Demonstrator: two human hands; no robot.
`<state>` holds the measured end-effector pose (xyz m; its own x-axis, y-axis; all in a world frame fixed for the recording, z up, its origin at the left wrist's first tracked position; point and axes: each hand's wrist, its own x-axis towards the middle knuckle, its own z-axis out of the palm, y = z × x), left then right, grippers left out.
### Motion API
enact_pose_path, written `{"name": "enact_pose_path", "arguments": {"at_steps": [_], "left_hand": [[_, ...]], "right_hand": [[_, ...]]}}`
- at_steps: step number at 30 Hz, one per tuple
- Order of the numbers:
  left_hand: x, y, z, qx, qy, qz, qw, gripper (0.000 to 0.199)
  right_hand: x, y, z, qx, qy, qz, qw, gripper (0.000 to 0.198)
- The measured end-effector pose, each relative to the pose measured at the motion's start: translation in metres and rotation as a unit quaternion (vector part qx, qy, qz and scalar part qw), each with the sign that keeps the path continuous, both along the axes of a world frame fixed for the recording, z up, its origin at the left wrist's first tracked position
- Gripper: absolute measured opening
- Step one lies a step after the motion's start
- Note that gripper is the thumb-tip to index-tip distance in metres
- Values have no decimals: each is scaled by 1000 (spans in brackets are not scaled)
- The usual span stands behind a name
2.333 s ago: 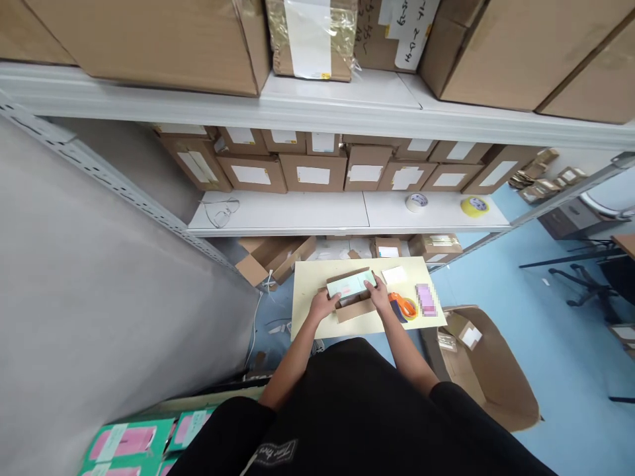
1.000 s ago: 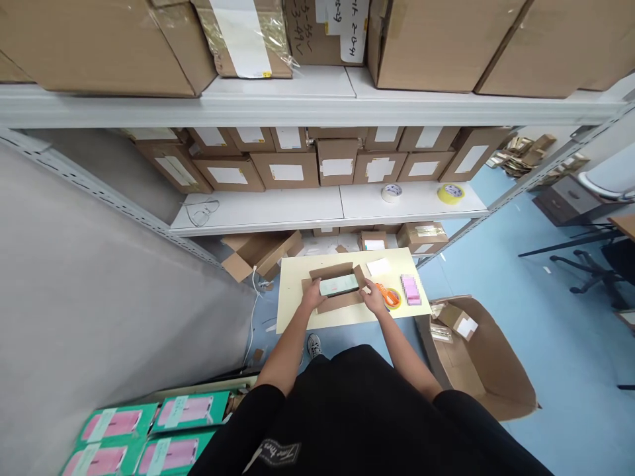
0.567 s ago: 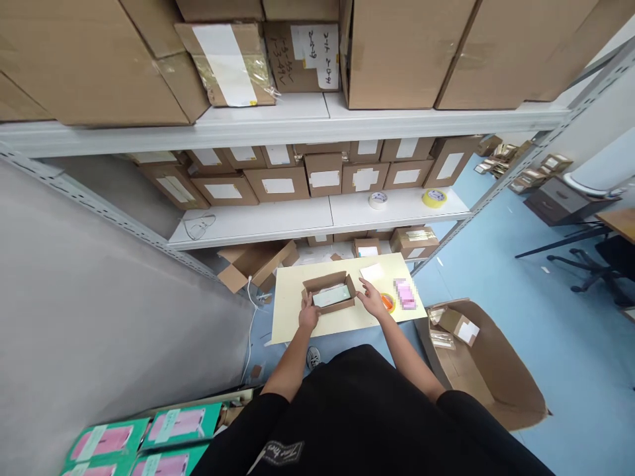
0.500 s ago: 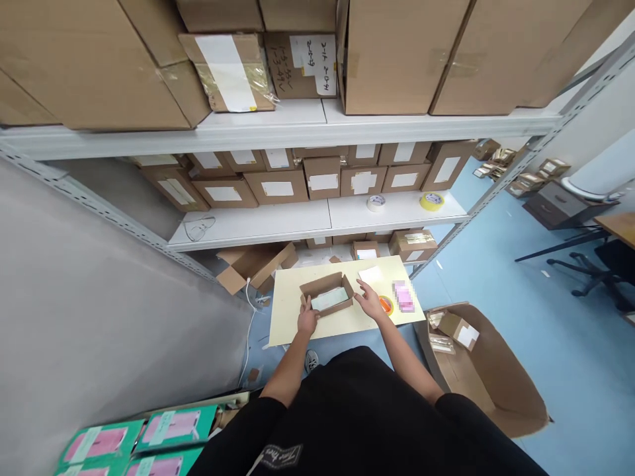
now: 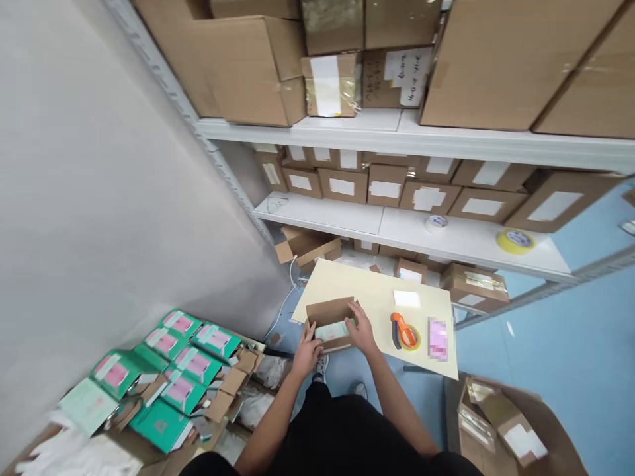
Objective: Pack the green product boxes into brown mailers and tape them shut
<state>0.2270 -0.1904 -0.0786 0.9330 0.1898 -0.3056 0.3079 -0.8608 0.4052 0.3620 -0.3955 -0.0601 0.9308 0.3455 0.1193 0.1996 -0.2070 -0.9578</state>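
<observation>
A small open cardboard box (image 5: 328, 309) sits at the near left edge of the cream tabletop (image 5: 367, 284). Inside it lies a flat pale green packet (image 5: 331, 331). My left hand (image 5: 307, 353) grips the box's near left corner, fingers over the wall. On the opposite side my right hand (image 5: 362, 328) is closed round the right wall, some fingertips reaching inside. To the right on the table are an orange tape dispenser with a yellow roll (image 5: 407, 334), a white paper slip (image 5: 407, 299) and a blurred pink item (image 5: 438, 339).
Metal shelves (image 5: 342, 218) with labelled cartons stand behind the table, holding a white tape roll (image 5: 436, 223) and a yellow one (image 5: 516, 240). At lower right is a large carton (image 5: 540, 410) of parcels. Green packages (image 5: 193, 363) are stacked at lower left. A grey wall borders the left.
The view has swung left and down, showing more green packages. My right hand has gone from open beside the box to holding its right wall. The box now sits nearer the table's front edge.
</observation>
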Motion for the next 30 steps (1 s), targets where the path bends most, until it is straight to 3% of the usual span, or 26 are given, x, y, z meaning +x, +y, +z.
{"name": "enact_pose_path", "arguments": {"at_steps": [7,15,22,30], "left_hand": [[-90,10,8,17,-65,102,993,18],[-188,17,-7,-12,-226,207,952,18],[-318,24,1,-34,-241,293,924,18],[-480,25,-2,-28,-241,383,891,19]], "right_hand": [[-45,54,12,-26,-31,151,988,45],[-116,103,27,-64,-100,272,955,44],[-237,172,39,-44,-133,333,933,40],[-376,240,36,-54,-157,439,883,42]]}}
